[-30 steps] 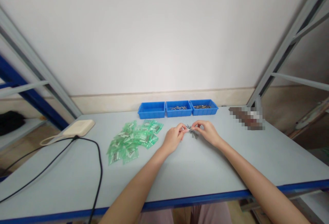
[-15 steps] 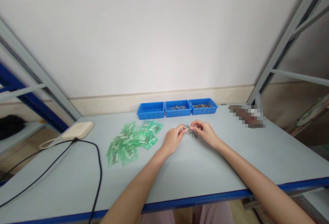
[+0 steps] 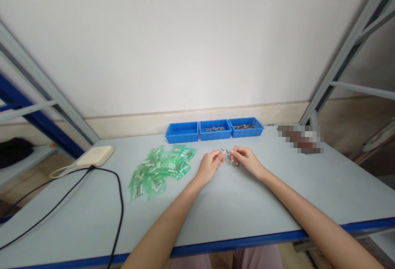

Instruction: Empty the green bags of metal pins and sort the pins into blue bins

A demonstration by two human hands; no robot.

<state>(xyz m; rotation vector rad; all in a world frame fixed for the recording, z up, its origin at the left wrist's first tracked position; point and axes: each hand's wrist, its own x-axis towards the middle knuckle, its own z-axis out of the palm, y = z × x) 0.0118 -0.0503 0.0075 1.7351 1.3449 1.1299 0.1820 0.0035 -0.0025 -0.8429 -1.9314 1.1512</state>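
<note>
Over the middle of the table my left hand (image 3: pixel 210 166) and my right hand (image 3: pixel 247 160) almost meet. Thin silver screws (image 3: pixel 227 154) stick out between the fingertips of both. The left thumb and fingers pinch one screw; my right fingers are closed on a small bunch, partly hidden by the hand. Small green plastic bags (image 3: pixel 157 170) with metal pieces inside lie in an overlapping heap to the left. Behind the hands, the middle blue bin (image 3: pixel 215 135) holds loose silver screws, and the right blue bin (image 3: pixel 247 131) holds darker, brassier ones.
A third blue bin (image 3: pixel 182 137), with no pieces visible inside, stands leftmost in the row. At left are a white box (image 3: pixel 95 156) and a black cable (image 3: pixel 119 203) running over the table's front edge. A blurred-out brown object (image 3: pixel 300 139) lies back right.
The hands stay close together, and the fingertips have shifted slightly around the screws. A screw now shows more clearly between them. The whole view has moved a little.
</note>
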